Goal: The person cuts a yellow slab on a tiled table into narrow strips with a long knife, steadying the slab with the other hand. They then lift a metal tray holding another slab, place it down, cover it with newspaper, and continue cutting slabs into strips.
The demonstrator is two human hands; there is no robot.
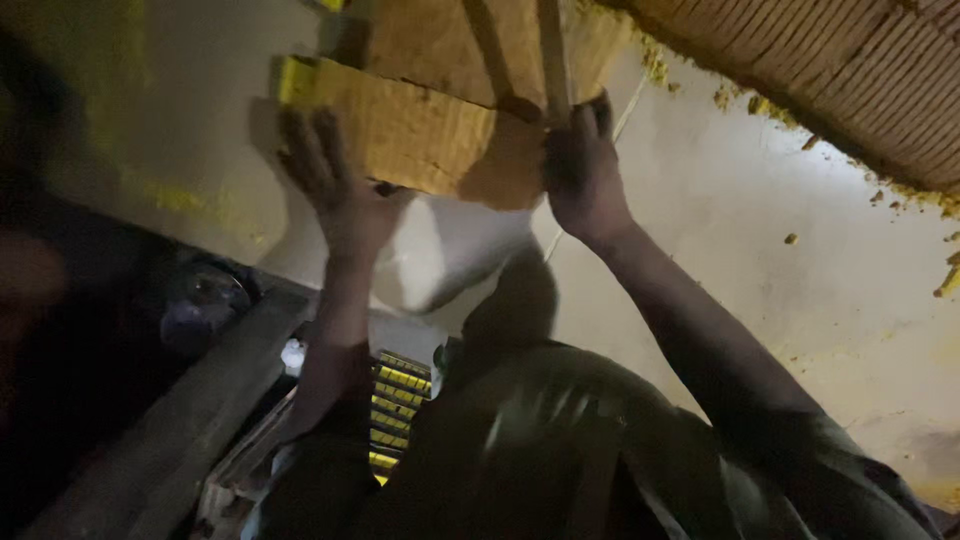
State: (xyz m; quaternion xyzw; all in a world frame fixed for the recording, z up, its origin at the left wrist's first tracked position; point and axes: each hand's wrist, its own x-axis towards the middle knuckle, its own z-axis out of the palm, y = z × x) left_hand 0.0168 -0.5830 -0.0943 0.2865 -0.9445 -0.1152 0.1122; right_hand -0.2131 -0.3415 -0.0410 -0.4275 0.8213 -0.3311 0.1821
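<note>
Yellow insulation slab [400,130] sits pressed against the pale surface [760,220], just below a second slab crossed by a wooden batten [553,50]. Left hand [335,185] lies flat and spread on its lower left edge; right hand [583,170] cups the right end, fingers curled at the batten. Even, steady pressure from both palms looks wise, since crumbs [655,65] are already scattered near the upper right.

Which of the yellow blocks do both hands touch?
The lower yellow block, tilted, with the left hand and right hand on its ends; the upper block is untouched.
</note>
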